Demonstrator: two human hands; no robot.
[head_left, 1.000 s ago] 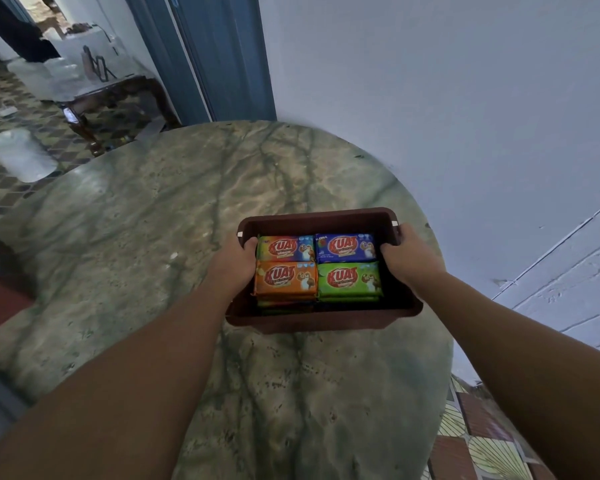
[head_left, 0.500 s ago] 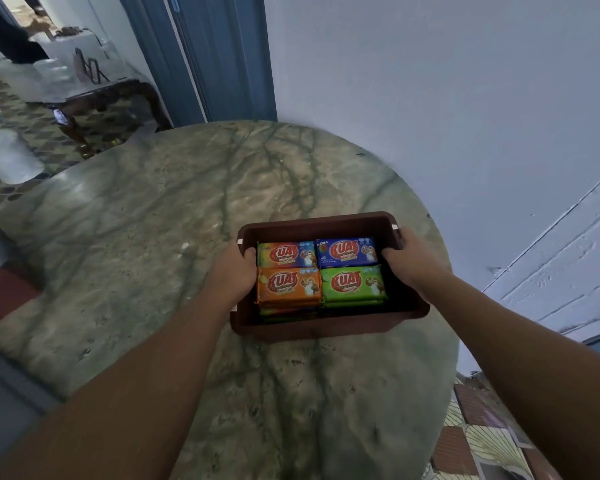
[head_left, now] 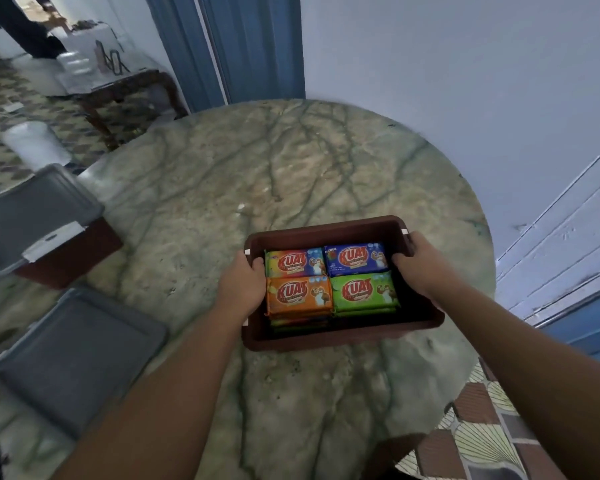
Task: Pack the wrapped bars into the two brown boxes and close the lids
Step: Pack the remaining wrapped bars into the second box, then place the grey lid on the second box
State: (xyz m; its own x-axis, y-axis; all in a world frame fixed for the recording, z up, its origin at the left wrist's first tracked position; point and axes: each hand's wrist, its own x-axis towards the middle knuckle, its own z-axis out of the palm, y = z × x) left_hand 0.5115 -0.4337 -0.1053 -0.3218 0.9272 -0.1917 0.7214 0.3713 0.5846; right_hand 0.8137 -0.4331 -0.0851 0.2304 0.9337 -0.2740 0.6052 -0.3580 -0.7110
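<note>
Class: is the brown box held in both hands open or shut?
Open. The brown box has no lid on; four wrapped bars show inside.

Polished, veined green marble bench (head_left: 222, 188), matt brown plastic box (head_left: 329, 230), glossy printed foil-like bar wrappers (head_left: 362, 292), smooth grey plastic lid (head_left: 73, 358), patterned floor tiles (head_left: 482, 441), painted, scuffed wall (head_left: 465, 81)

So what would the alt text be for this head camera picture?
Two bare hands, left and right, grip the ends of an open brown box packed with colourful wrapped bars on a round marble table. A loose grey lid and a lidded brown box lie to the left.
</note>
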